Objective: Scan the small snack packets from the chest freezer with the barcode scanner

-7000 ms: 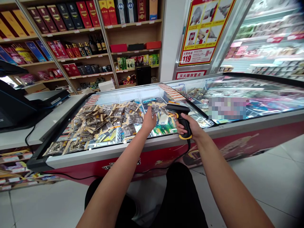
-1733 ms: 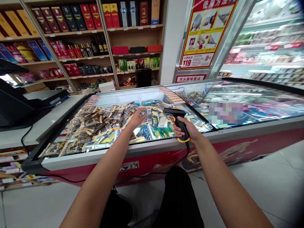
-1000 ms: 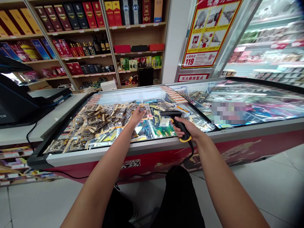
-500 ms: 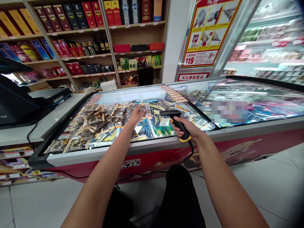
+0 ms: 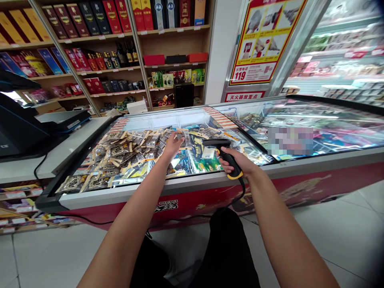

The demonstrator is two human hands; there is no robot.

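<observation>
My right hand (image 5: 237, 162) is wrapped round the grip of a black and yellow barcode scanner (image 5: 230, 163). The scanner's head points left, towards a small clear and tan snack packet (image 5: 186, 139). That packet is pinched in my left hand (image 5: 174, 145), just above the glass, with its striped label side showing. Left of this hand lies a heap of similar snack packets (image 5: 120, 150) on the freezer's glass top. A small white packet or card (image 5: 208, 153) shows below the scanner's head; I cannot tell whether it lies on or under the glass.
Both arms reach over the front rim of the chest freezer (image 5: 192, 182). The scanner's black cable (image 5: 241, 192) hangs down its front. At left, a counter (image 5: 45, 166) carries a dark till machine (image 5: 21, 128). Shelves (image 5: 174, 30) with boxes and bottles stand behind.
The barcode scanner has shifted very slightly to the right, and the snack packet has tilted a little. Both hands keep their hold.
</observation>
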